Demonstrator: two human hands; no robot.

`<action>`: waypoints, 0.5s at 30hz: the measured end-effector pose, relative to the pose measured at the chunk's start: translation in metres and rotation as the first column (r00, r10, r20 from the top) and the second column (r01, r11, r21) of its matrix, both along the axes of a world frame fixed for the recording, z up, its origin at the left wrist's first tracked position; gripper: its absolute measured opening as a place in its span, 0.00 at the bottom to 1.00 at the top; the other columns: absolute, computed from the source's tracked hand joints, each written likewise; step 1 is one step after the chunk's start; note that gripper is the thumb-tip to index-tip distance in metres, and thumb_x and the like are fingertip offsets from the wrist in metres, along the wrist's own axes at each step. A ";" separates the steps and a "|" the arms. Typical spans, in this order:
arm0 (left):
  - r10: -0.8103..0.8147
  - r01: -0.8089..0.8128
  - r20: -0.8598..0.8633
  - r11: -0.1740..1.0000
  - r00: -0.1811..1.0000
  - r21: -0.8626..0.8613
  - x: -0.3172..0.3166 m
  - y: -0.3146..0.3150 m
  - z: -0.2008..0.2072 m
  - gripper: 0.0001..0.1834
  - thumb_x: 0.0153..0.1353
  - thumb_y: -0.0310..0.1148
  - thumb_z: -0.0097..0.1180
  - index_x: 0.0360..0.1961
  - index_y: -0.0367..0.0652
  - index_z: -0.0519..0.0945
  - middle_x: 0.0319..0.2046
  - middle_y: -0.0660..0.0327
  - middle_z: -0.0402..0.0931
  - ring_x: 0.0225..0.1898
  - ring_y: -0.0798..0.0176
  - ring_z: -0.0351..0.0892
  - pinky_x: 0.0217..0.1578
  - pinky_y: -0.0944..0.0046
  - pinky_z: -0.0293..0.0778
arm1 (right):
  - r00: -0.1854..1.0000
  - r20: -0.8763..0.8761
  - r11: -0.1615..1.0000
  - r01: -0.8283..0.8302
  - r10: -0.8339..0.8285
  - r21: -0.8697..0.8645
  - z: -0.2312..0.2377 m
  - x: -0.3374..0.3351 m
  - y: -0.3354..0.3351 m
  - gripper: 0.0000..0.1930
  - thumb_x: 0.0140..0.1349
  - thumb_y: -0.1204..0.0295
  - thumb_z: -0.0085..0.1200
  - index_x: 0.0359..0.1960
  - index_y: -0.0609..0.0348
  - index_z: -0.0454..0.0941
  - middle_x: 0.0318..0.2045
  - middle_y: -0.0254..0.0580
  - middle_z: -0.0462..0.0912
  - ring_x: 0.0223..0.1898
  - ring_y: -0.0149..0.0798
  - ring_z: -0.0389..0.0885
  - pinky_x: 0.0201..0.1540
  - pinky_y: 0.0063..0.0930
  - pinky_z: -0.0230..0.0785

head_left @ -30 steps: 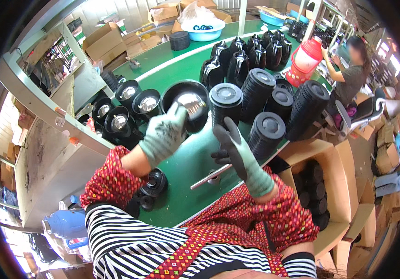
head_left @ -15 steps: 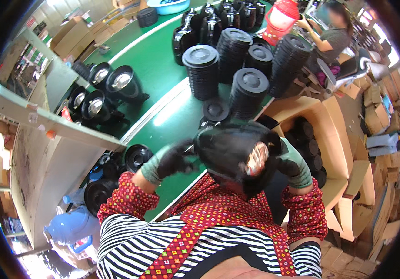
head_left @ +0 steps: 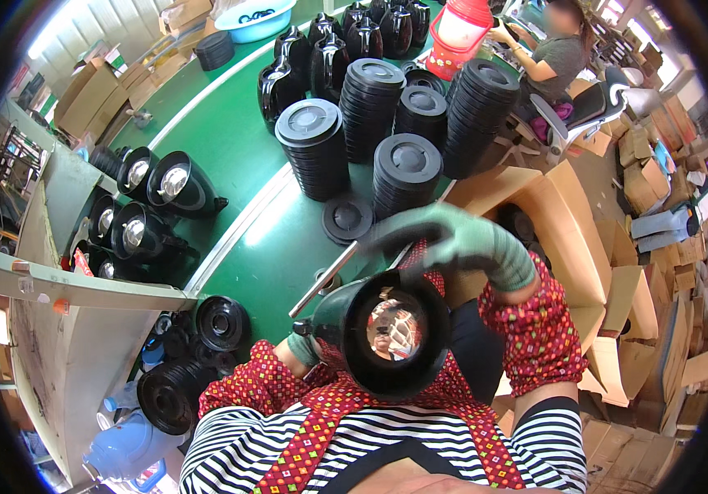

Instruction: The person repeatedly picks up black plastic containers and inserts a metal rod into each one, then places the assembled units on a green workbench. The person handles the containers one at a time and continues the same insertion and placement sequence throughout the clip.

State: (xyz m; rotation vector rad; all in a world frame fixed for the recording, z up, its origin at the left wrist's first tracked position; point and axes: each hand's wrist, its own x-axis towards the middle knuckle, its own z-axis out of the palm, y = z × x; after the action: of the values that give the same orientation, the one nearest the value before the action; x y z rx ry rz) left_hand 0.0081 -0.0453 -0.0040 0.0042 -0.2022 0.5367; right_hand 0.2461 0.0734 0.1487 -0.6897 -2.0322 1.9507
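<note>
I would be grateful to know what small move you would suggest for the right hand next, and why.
I would probably reach the right hand to the lone black disc on the green table: the hand, though blurred, looks empty, the disc lies nearby, and the black vessel has its mouth uncovered.

Black jug body (head_left: 331, 323): glossy, rounded shell with a small piece jutting from its left end; tilted, at the near edge of the green worktable (head_left: 263, 267), on the wearer's side.
Jug mouth (head_left: 439, 342): wide, round, black rim turned up toward the wearer, away from the worktable.
Mirrored liner (head_left: 393, 329): silvery and round, deep inside the mouth, full of warped reflections.
Hands on jug: left hand (head_left: 303, 350) mostly hidden behind it; right hand (head_left: 449, 239) blurred above the rim, contact unclear.
</note>
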 end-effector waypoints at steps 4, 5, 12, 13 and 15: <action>0.176 -0.179 -0.126 0.984 0.976 -0.012 -0.020 0.006 -0.016 0.34 0.79 0.45 0.51 0.78 0.41 0.60 0.76 0.50 0.63 0.73 0.53 0.68 0.72 0.52 0.68 | 0.648 0.102 0.167 0.040 -0.754 0.985 -0.057 -0.004 0.072 0.39 0.58 0.50 0.69 0.73 0.35 0.72 0.70 0.60 0.70 0.71 0.58 0.68 0.72 0.52 0.60; 0.229 -0.231 -0.174 0.973 0.958 0.005 -0.028 0.004 -0.018 0.34 0.79 0.45 0.50 0.78 0.41 0.59 0.76 0.50 0.62 0.73 0.53 0.68 0.72 0.52 0.68 | 0.589 0.160 0.180 -0.026 -0.792 0.983 -0.069 -0.008 0.081 0.42 0.57 0.47 0.68 0.75 0.29 0.68 0.71 0.62 0.67 0.72 0.63 0.65 0.73 0.57 0.56; 0.373 -0.349 -0.343 0.928 0.862 0.131 -0.030 0.008 -0.025 0.34 0.79 0.47 0.47 0.79 0.41 0.59 0.76 0.49 0.62 0.73 0.52 0.68 0.72 0.51 0.68 | 0.589 0.049 0.091 0.042 -0.806 0.995 -0.099 0.007 0.096 0.46 0.52 0.41 0.69 0.73 0.39 0.71 0.61 0.59 0.72 0.61 0.61 0.70 0.65 0.57 0.62; 0.384 -0.355 -0.360 0.923 0.850 0.148 -0.029 0.009 -0.028 0.34 0.80 0.48 0.47 0.79 0.41 0.59 0.76 0.49 0.62 0.73 0.52 0.68 0.72 0.51 0.68 | 0.616 -0.031 0.074 0.143 -0.787 0.987 -0.091 0.004 0.083 0.44 0.54 0.43 0.68 0.73 0.40 0.70 0.61 0.58 0.73 0.61 0.61 0.71 0.66 0.56 0.62; 0.391 -0.335 -0.393 0.919 0.832 0.206 -0.023 0.012 -0.031 0.35 0.80 0.48 0.46 0.79 0.41 0.58 0.76 0.49 0.62 0.73 0.51 0.68 0.72 0.51 0.67 | 0.661 -0.141 0.143 0.356 -0.737 0.924 -0.059 0.006 0.039 0.42 0.58 0.49 0.67 0.74 0.46 0.69 0.61 0.57 0.75 0.62 0.62 0.71 0.68 0.54 0.62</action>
State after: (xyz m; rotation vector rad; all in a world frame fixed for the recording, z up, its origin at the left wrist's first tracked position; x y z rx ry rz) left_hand -0.0146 -0.0332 -0.0352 0.2916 0.2034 0.8906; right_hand 0.2522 0.1127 0.0893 -1.2628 -2.0931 0.0764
